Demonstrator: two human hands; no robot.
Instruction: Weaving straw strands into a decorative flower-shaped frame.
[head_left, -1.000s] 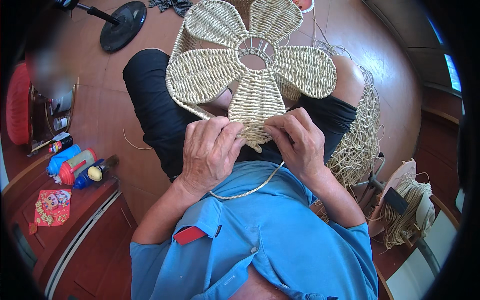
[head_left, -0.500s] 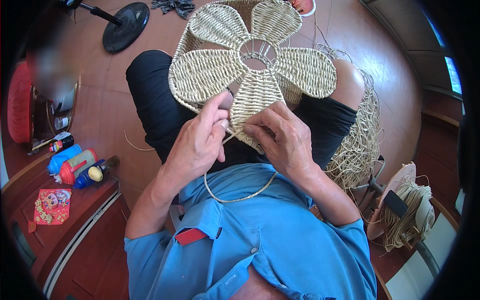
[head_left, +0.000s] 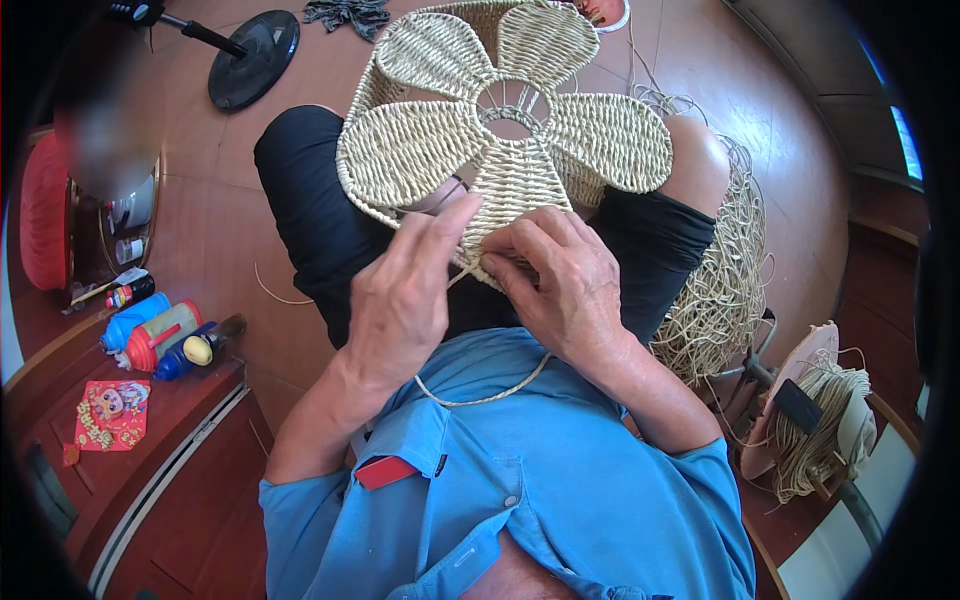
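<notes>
A woven straw basket (head_left: pixel 365 100) rests on my lap, its flower-shaped face of several petals set around an open ring (head_left: pixel 512 108). At the lower end of the nearest petal (head_left: pixel 515 190), my right hand (head_left: pixel 565 280) is closed, thumb and fingertips pinching where the straw cord meets the weave. To the left of that petal, my left hand (head_left: pixel 405 295) is raised with its fingers stretched toward the petal's edge. The straw cord (head_left: pixel 480 400) hangs in a loop across my blue shirt; its upper ends run out of sight behind my hands.
Tangled cord (head_left: pixel 715 290) lies on the floor right of my knee. A cord-wound reel (head_left: pixel 815 420) stands lower right. Flasks (head_left: pixel 165 330) and a red printed card (head_left: pixel 112 415) are at left. A black round stand base (head_left: pixel 253 62) sits far left.
My left hand has turned and come slightly nearer to me, its fingers now straighter. My right hand keeps its pinch at the petal's lower end, shifted slightly left.
</notes>
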